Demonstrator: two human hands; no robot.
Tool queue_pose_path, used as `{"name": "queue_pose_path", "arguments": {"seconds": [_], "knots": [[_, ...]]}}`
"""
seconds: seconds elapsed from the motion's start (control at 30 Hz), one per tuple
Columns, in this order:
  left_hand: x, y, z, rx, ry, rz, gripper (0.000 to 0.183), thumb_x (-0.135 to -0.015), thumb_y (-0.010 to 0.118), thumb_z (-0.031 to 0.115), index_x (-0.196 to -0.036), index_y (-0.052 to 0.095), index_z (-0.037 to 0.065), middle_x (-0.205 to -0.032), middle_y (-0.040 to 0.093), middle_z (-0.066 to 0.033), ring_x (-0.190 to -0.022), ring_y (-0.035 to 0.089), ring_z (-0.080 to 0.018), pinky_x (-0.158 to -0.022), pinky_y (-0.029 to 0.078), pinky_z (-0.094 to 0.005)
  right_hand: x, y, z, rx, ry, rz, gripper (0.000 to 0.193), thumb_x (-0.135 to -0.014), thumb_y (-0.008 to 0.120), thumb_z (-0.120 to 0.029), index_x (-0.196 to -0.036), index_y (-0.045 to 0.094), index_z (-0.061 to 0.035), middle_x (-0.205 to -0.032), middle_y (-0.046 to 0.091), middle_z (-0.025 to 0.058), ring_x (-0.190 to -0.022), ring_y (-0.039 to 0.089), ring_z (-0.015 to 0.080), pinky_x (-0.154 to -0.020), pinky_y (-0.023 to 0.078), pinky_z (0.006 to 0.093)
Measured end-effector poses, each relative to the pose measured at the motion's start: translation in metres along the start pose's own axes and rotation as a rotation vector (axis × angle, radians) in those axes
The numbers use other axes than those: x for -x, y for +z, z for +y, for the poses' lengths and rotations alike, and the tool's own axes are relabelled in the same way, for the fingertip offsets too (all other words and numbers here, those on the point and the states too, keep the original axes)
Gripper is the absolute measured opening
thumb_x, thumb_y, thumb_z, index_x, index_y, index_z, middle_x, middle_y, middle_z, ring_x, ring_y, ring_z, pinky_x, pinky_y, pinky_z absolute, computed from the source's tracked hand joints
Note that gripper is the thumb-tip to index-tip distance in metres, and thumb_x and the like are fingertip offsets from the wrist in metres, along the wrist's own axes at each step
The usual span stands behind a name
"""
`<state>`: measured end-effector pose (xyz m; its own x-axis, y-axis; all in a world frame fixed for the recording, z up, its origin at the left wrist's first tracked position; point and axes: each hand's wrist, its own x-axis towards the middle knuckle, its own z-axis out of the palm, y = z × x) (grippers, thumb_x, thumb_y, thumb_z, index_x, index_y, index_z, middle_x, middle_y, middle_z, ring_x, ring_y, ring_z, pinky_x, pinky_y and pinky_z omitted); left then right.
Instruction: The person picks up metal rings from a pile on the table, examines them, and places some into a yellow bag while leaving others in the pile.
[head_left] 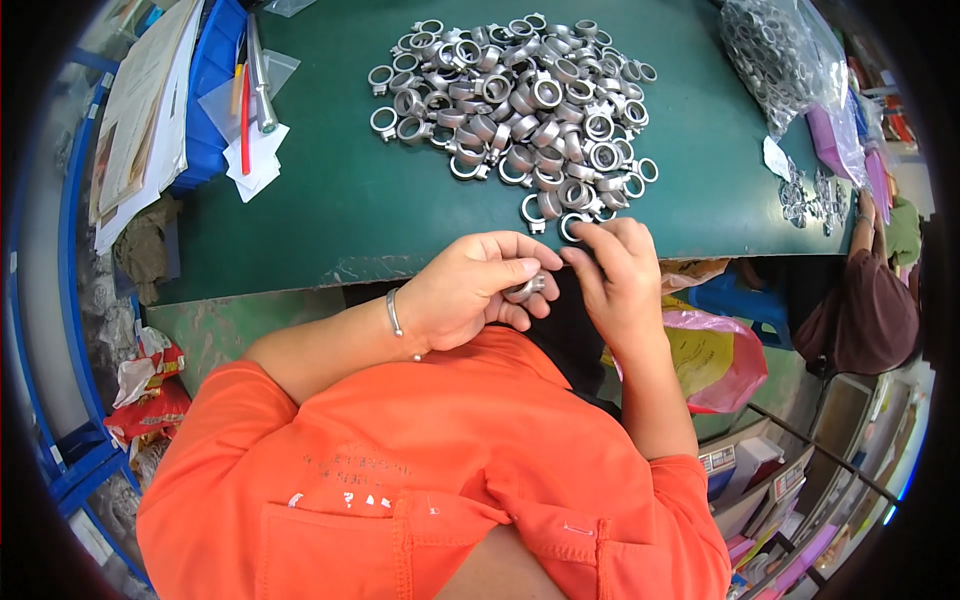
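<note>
My left hand (470, 285), with a metal bangle (394, 312) at the wrist, is closed around a small grey metal ring clamp (524, 289) just off the table's near edge. Its fingers cover part of the clamp, so I cannot tell whether more than one is in there. My right hand (618, 268) is at the near edge of the pile, fingers curled, thumb and forefinger a little apart. The forefinger tip overlaps a single ring clamp (570, 224) at the pile's edge. Beyond both hands spreads a heap of similar ring clamps (525, 100), many with a small lug.
The green table (300, 225) carries a clear bag of metal parts (775, 60) and small loose parts (815, 200) at right. A blue tray (215, 100), papers and a red pen (245, 130) are at left. Another person (865, 310) sits at far right.
</note>
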<state>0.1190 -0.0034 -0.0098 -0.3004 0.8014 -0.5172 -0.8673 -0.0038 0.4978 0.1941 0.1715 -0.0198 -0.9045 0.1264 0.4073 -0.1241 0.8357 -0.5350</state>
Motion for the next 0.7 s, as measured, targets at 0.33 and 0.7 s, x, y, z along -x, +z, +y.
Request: {"name": "queue_pose_path", "arguments": {"seconds": [0.33,0.7], "knots": [[-0.003,0.008,0.004,-0.287,0.214,0.043,0.014,-0.084,0.061,0.006,-0.096,0.059,-0.003,-0.081,0.058,-0.0052,-0.067,0.054,-0.0087,-0.055,0.045,-0.0198,0.008,-0.008,-0.003,-0.419,-0.092,-0.028,0.014,-0.071,0.065,0.005,-0.082,0.061,-0.0012,-0.084,0.062,0.0102,-0.073,0.058,0.023,-0.064,0.047,0.03],[-0.015,0.006,0.001,-0.977,0.897,-0.022,0.009,-0.075,0.065,-0.003,-0.083,0.063,0.0,-0.074,0.059,-0.0051,-0.067,0.054,-0.0134,-0.059,0.044,-0.0239,0.013,-0.01,-0.01,-1.326,0.638,-0.088,0.021,-0.094,0.044,-0.011,-0.106,0.051,0.0052,-0.082,0.061,0.01,-0.07,0.059,0.0133,-0.063,0.049,0.0241]]}}
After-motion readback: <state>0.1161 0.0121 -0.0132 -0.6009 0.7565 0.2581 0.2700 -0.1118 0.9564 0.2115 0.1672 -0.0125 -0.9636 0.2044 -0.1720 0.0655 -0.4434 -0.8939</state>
